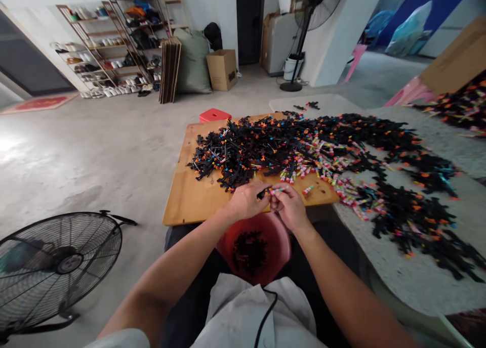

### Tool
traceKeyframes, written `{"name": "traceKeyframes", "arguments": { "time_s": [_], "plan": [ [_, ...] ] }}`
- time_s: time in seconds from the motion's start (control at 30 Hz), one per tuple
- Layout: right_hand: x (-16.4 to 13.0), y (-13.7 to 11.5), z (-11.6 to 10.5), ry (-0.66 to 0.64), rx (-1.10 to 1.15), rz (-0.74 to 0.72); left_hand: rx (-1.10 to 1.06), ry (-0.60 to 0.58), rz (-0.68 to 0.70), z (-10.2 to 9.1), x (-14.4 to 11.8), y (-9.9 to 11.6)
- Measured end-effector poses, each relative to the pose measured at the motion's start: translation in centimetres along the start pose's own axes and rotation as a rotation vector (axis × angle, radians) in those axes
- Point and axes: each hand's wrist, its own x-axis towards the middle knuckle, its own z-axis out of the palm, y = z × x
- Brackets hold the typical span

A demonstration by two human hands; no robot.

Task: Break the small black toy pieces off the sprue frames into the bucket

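Observation:
My left hand [248, 200] is closed on a small black plastic piece with an orange part, which looks like a toy gun [261, 193]. Close beside it, my right hand [289, 206] pinches a small colourful tube [279, 189] against the black piece's end. Fingers hide most of both, so I cannot tell whether they are joined. Another colourful tube [307, 190] lies apart on the wooden board [197, 199]. Beyond my hands is a heap of black toy guns [243, 145] with orange and blue bits, and a pile of tubes [322, 158].
A red basin [281, 242] holding black pieces sits between my legs, under my hands. The grey table [402, 282] on the right carries more black pieces. A floor fan [68, 262] stands at left, a red stool [214, 115] behind the board.

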Motion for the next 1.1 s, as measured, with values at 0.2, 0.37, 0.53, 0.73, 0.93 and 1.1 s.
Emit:
{"name": "traceKeyframes", "arguments": {
  "time_s": [0.2,0.37,0.53,0.73,0.93,1.1],
  "plan": [
    [0.0,0.7,-0.8,-0.032,-0.070,0.003,-0.023,-0.108,-0.045,-0.4,-0.4,-0.4],
    [-0.3,0.5,-1.0,-0.099,-0.118,-0.021,-0.149,-0.161,-0.010,-0.8,-0.6,-0.8],
    [-0.5,-0.2,-1.5,-0.150,-0.325,-0.135,-0.255,-0.215,-0.028,-1.0,-1.1,-0.7],
    [-0.9,0.0,-1.8,-0.191,-0.278,-0.132,-0.206,-0.236,0.006,-1.3,-1.6,0.3],
    [-1.3,-0.1,-1.5,-0.136,-0.363,-0.119,0.035,-0.182,0.071,-0.5,-2.6,0.2],
    [-2.2,1.2,-3.0,-0.323,-0.534,0.054,0.145,-0.421,-0.007,-1.3,-3.8,-0.2]
  ]
}}
